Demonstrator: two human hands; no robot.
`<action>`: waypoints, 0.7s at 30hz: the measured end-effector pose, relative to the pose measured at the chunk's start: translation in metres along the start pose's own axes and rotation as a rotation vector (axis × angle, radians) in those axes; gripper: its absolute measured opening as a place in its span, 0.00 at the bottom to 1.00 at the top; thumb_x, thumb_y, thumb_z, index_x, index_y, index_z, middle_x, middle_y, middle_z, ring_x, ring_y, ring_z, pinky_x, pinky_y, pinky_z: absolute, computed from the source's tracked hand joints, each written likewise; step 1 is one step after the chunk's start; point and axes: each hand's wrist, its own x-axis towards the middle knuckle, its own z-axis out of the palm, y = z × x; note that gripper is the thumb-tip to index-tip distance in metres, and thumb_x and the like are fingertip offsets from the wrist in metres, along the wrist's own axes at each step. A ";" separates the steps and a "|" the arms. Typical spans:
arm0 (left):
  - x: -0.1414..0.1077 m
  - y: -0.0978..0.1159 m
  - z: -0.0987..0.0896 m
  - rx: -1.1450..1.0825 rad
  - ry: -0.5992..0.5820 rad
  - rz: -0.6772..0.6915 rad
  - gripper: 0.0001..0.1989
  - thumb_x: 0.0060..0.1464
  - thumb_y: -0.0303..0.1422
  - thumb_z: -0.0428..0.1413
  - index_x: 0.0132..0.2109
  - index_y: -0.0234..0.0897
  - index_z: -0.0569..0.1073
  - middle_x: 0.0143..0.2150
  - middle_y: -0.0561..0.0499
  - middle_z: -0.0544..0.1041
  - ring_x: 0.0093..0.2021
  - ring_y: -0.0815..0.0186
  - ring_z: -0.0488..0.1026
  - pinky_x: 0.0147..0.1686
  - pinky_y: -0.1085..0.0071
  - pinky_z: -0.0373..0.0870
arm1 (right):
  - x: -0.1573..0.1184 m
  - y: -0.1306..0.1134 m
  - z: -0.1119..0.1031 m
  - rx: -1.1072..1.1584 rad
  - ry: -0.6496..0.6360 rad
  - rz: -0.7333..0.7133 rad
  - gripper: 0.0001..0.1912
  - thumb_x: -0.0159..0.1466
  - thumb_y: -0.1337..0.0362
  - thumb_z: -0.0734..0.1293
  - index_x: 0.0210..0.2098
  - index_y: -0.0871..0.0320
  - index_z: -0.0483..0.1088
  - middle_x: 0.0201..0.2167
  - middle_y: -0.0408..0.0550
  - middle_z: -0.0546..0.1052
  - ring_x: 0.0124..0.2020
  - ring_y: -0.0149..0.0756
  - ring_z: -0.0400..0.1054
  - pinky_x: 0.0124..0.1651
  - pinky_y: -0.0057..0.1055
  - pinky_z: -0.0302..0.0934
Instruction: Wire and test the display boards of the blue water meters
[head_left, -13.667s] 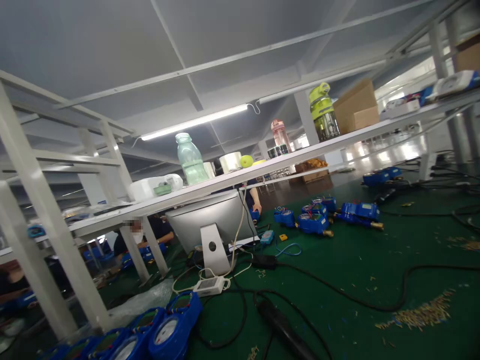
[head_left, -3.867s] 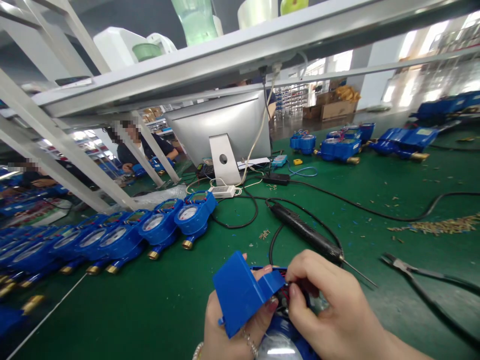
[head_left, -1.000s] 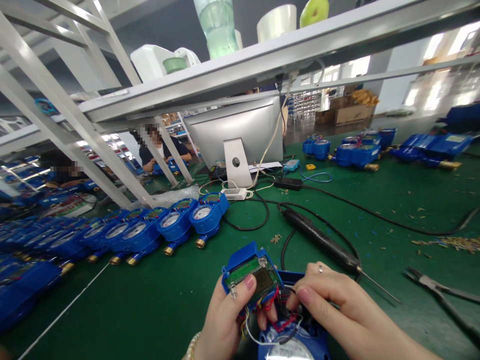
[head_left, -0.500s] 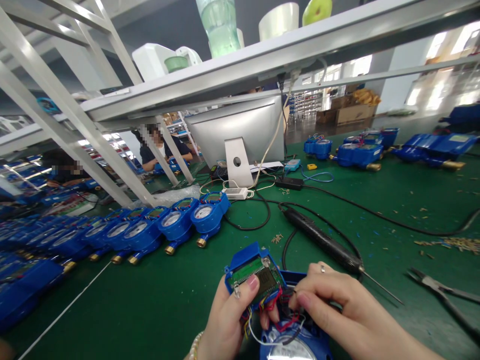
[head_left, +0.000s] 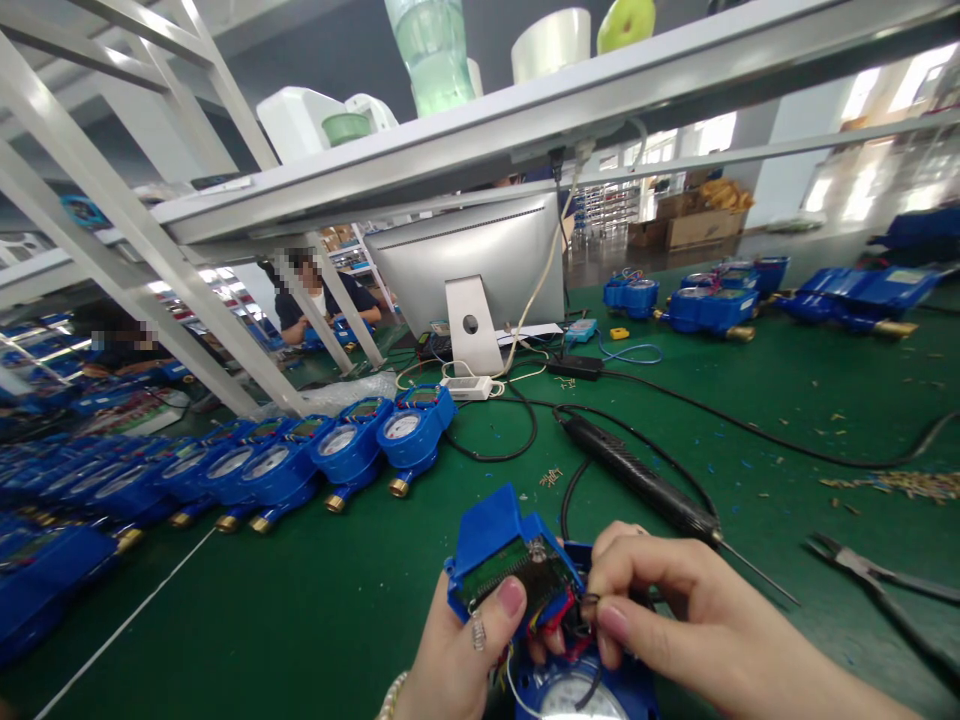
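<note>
My left hand (head_left: 469, 640) grips a blue plastic housing (head_left: 491, 525) with a green circuit board (head_left: 495, 570) and dark display in it, thumb across the board's lower edge. A small metal spring (head_left: 478, 632) hangs by the thumb. Close beside it my right hand (head_left: 667, 600) pinches a black wire (head_left: 590, 600) between thumb and fingertips. Red, yellow and white wires run below the housing. Under both hands lies a blue water meter (head_left: 637, 690) with a round dial (head_left: 574, 695), partly hidden by the hands and cut off at the bottom.
A black electric screwdriver (head_left: 637, 475) and pliers (head_left: 862, 570) lie to the right, with loose screws (head_left: 900, 485) beyond. Rows of blue water meters (head_left: 409, 430) fill the left. A monitor (head_left: 469, 270) stands ahead under a shelf (head_left: 450, 130). Another person (head_left: 300, 300) sits behind.
The blue housing has tipped, showing more of its blue cover and less of the board. My right hand's fingers have come closer to the housing's edge with the black wire.
</note>
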 end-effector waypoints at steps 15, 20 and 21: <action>0.003 -0.003 0.001 0.008 -0.013 0.040 0.17 0.47 0.43 0.64 0.31 0.32 0.73 0.20 0.48 0.77 0.23 0.61 0.75 0.23 0.70 0.68 | 0.001 0.003 0.004 -0.249 0.220 -0.125 0.10 0.62 0.65 0.64 0.25 0.58 0.68 0.27 0.42 0.68 0.32 0.32 0.64 0.37 0.29 0.57; 0.003 -0.003 0.002 -0.003 -0.004 0.035 0.18 0.46 0.43 0.64 0.33 0.32 0.72 0.20 0.49 0.77 0.21 0.62 0.74 0.23 0.69 0.69 | 0.003 0.001 0.006 -0.273 0.248 -0.136 0.09 0.61 0.66 0.63 0.24 0.58 0.67 0.26 0.43 0.67 0.30 0.32 0.63 0.35 0.29 0.57; 0.003 -0.003 0.002 0.002 -0.006 0.034 0.17 0.46 0.43 0.64 0.33 0.32 0.72 0.20 0.49 0.77 0.21 0.62 0.74 0.23 0.69 0.69 | 0.003 0.000 0.006 -0.272 0.249 -0.137 0.09 0.61 0.66 0.63 0.24 0.58 0.67 0.26 0.42 0.67 0.30 0.32 0.63 0.34 0.29 0.57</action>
